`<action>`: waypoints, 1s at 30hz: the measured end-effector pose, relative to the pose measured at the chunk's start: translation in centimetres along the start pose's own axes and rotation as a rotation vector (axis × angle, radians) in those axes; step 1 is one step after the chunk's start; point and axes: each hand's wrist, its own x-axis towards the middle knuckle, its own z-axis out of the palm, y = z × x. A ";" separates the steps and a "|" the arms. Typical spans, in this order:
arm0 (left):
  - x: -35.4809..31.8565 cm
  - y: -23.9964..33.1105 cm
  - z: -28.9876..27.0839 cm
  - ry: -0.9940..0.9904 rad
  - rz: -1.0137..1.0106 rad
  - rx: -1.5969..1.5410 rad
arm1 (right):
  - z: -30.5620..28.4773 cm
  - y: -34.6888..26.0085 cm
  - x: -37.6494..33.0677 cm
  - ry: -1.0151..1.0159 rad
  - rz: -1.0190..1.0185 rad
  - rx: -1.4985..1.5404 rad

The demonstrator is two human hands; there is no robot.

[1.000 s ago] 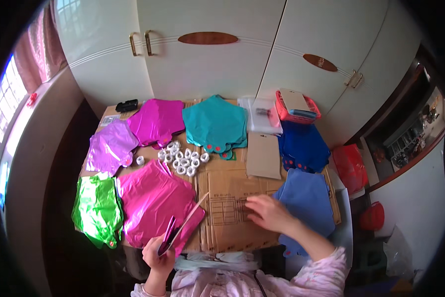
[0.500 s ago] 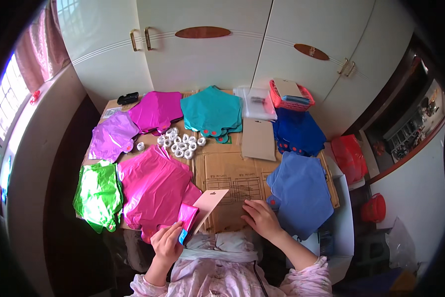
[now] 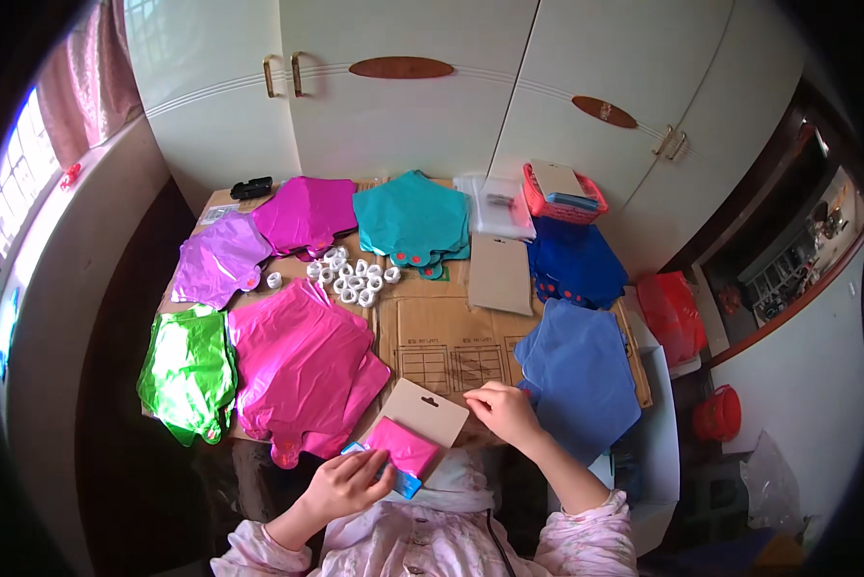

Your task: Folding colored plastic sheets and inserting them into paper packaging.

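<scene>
While a folded pink balloon on a brown backing card [image 3: 414, 433] sits at the table's [image 3: 451, 332] near edge, the left hand [image 3: 347, 484] pinches its lower end and the right hand [image 3: 505, 413] pinches its upper right corner. Beside it lie a pink foil balloon [image 3: 302, 365] and a blue foil balloon [image 3: 578, 370].

I see a pale pink long-sleeved cotton top [image 3: 432, 539] at 6 o'clock, printed with a small, faint floral pattern. A dark placket line runs down its front, with small round buttons beside it. Loose sleeves cover both forearms to the wrists. The bare left hand [image 3: 347, 484] and bare right hand [image 3: 505, 412] carry no gloves; I cannot make out any rings.
</scene>
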 end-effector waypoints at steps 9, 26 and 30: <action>1.5 0.4 0.4 -0.111 0.139 -0.030 | 2.0 -2.1 1.2 0.149 -0.187 -0.325; 2.8 0.6 0.7 -0.173 0.120 0.052 | 0.5 -3.1 0.3 -0.070 -0.358 -0.679; 2.9 0.7 2.6 -0.127 0.122 0.090 | 1.5 -3.0 -0.1 -0.079 -0.327 -0.483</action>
